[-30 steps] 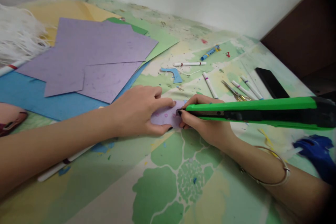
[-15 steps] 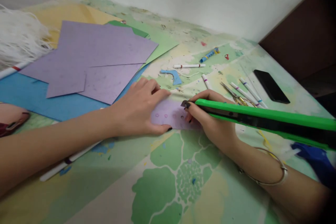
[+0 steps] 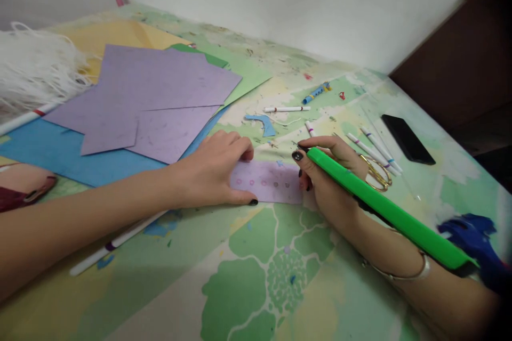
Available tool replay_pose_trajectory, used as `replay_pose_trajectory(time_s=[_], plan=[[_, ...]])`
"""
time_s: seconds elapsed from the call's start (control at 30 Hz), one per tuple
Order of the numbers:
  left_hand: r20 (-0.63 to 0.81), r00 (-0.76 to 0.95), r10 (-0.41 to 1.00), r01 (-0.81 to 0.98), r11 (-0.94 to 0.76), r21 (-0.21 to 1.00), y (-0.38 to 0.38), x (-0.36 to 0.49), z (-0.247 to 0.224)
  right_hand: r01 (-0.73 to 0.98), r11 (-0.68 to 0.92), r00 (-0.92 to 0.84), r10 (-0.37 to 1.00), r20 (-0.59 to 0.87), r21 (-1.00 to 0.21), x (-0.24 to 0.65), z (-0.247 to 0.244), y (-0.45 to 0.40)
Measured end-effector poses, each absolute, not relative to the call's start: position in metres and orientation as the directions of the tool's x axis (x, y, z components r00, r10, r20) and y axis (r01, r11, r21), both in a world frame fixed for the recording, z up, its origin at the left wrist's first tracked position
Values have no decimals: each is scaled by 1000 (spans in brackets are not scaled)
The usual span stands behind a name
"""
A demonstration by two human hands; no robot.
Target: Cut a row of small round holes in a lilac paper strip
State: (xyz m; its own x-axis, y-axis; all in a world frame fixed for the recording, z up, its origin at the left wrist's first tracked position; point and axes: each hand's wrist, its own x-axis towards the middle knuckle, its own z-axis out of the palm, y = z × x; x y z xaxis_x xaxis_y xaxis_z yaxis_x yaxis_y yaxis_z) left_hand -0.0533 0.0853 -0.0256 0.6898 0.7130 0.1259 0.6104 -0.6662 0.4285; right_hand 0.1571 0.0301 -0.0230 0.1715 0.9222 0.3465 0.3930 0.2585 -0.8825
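A small purple paper strip [image 3: 272,194] with a row of small circles lies on the patterned table. My left hand [image 3: 218,170] presses on the strip's left end, thumb and fingers apart. In my right hand [image 3: 332,176] is a green cutter [image 3: 392,213], its tip pointing up and left between thumb and forefinger, raised off the strip. The other right fingertips are at the strip's right end. A small blue scrap [image 3: 279,163] lies at the strip's upper edge.
Purple sheets [image 3: 160,80] lie over blue paper at the left, near white string [image 3: 40,69]. Gold scissors [image 3: 376,173], markers [image 3: 287,110], a black phone [image 3: 408,139] and a rolled blue paper piece [image 3: 316,94] are at the right. Blue cloth-like item [image 3: 472,234] at far right.
The cutter's tip has moved off the circles, up and right, and its rear end has swung down. More of the strip shows. The view has shifted slightly.
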Motion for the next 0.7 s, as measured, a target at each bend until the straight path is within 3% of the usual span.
replay_pose_trajectory(time_s=[0.27, 0.5, 0.7], plan=[[11, 654, 756, 708, -618, 343, 76, -47, -11, 242, 201, 142, 961, 239, -949, 162, -25, 35], [53, 655, 754, 743, -655, 142, 45, -47, -4, 245, 143, 94, 981, 171, -959, 162, -19, 26], [37, 652, 757, 694, -616, 373, 32, -60, 3, 241, 56, 39, 997, 67, -969, 158, -9, 11]])
